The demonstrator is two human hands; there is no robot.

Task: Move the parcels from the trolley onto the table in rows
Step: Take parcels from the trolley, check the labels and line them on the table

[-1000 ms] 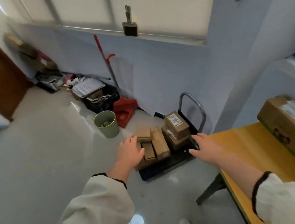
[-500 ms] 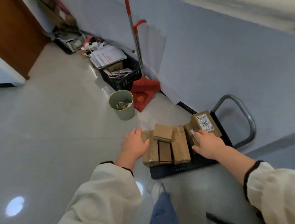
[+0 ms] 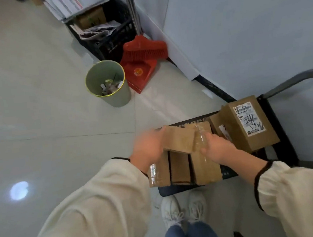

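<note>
The black trolley (image 3: 179, 189) is sitting right under both hands, loaded up. A big labelled parcel (image 3: 247, 123) is standing just right of the right hand (image 3: 217, 147). Three flat parcels (image 3: 180, 168) are lying beneath the hands, and a small parcel (image 3: 180, 140) is sitting on top, between them. The right hand is gripping its right edge. The left hand (image 3: 147, 147) is at its left edge, too blurry to tell the grip.

Open floor (image 3: 38, 119) lay left of the trolley (image 3: 177, 189), with clear air above the small parcel (image 3: 179, 141) topping its flat row (image 3: 179, 167). A tall labelled parcel (image 3: 247, 125) and grey handle (image 3: 290, 83) crowded the right end. A bin (image 3: 120, 99), dustpan (image 3: 138, 72) and crate (image 3: 107, 45) lined the wall (image 3: 238, 26) beyond.
</note>
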